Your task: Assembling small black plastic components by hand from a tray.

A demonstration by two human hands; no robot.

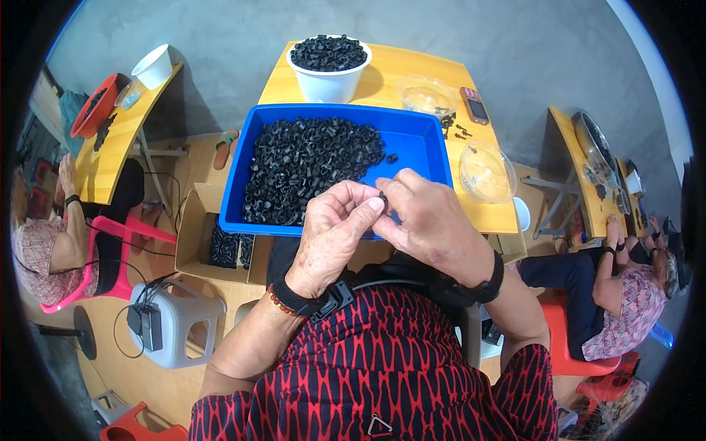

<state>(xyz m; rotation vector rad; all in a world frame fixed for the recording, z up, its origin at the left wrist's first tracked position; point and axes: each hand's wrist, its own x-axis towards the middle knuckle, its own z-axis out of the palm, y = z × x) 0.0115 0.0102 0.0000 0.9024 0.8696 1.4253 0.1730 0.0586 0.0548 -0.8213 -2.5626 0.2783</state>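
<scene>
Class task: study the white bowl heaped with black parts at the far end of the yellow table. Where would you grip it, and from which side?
Grip the white bowl by its side wall under the flared rim, probably with both hands from left and right. Black parts are heaped above the rim, so a grasp from above would likely disturb them, and the blue tray blocks the near side.

The tray [412,140] is bright blue and holds a heap of black parts [305,165]; a white bowl [329,82] behind it is filled with the same black parts, and the bench [397,70] under both is yellow-orange wood. The person's top [382,367] is black with a red branching pattern, both wrist straps [323,300] are black, and a red bead bracelet [279,303] sits by the left one. A pink chair [110,257], a red bowl [95,103] and a grey stool [176,323] stand at the left.
</scene>
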